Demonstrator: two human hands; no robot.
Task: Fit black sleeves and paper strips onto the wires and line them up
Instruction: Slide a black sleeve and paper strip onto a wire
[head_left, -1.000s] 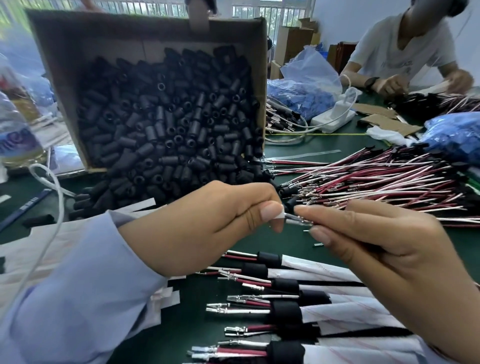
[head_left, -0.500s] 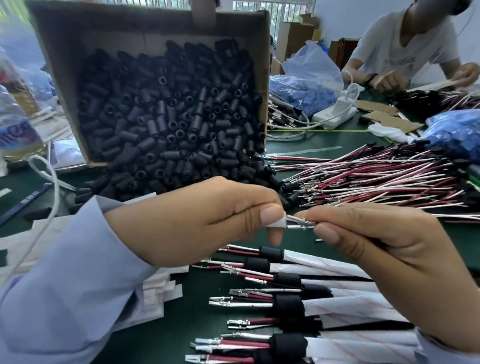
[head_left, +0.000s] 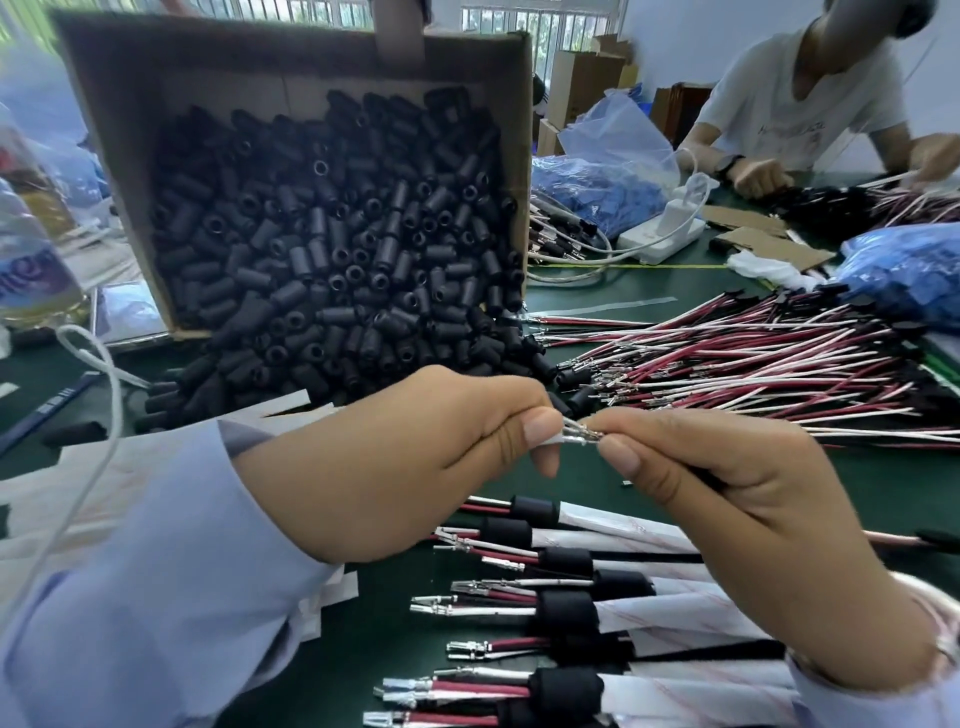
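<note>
My left hand (head_left: 410, 462) pinches a white paper strip (head_left: 551, 439) between thumb and forefinger. My right hand (head_left: 737, 514) pinches a wire pair just behind its metal terminals (head_left: 584, 434), whose tips meet the strip's end. The rest of that wire is hidden under my right hand. Below my hands lies a row of finished wires (head_left: 550, 613), each with a black sleeve and a white paper strip. A tilted cardboard box (head_left: 291, 67) of loose black sleeves (head_left: 332, 260) stands behind. A heap of red and white wires (head_left: 737, 364) lies at the right.
White paper strips (head_left: 41, 499) lie under my left sleeve. A water bottle (head_left: 31, 260) stands at the far left. Blue plastic bags (head_left: 597, 187) and a white charger (head_left: 665, 228) sit behind the wires. Another person (head_left: 800, 104) works across the green table (head_left: 644, 280).
My hands have stayed together, the left thumb closing nearer the terminals. The view has shifted slightly, so the box and sleeves sit a little higher in the picture.
</note>
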